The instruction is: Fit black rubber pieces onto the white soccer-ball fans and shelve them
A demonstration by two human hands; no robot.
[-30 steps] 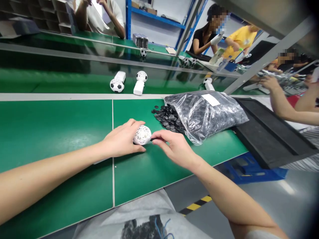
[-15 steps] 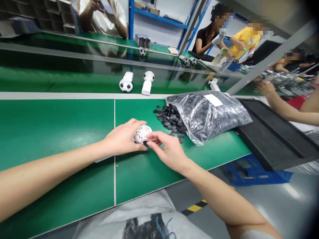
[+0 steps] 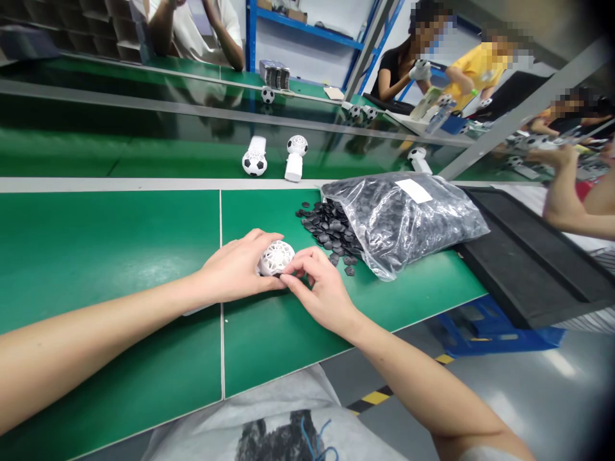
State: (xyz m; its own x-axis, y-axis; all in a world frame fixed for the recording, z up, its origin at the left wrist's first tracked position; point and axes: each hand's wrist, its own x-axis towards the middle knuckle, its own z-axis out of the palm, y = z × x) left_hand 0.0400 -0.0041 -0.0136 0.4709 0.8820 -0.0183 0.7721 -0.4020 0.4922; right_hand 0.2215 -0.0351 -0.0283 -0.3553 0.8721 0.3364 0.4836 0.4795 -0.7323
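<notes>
My left hand (image 3: 243, 266) is wrapped round a white ball-shaped lattice head (image 3: 277, 257), patterned like a football, and holds it against the green table. A white edge shows beneath my left wrist; the rest of that part is hidden. At the ball's lower right rim, the thumb and fingers of my right hand (image 3: 321, 289) pinch together at a small black piece (image 3: 277, 276), of which only a dark sliver shows. To the right, several loose black pentagon pieces (image 3: 331, 227) spill from a clear plastic bag (image 3: 408, 221).
Beyond the table's pale rail (image 3: 158, 184), white units with football heads lie on a shiny green belt (image 3: 182, 157), one of them a finished-looking unit (image 3: 254, 160). A black tray (image 3: 533, 256) sits at the right. Co-workers sit across and to the right.
The units on the near belt have shifted right, and a ball on the far belt left. My right fingers have closed in at the ball's rim, where less black shows. Co-workers' hands have moved.
</notes>
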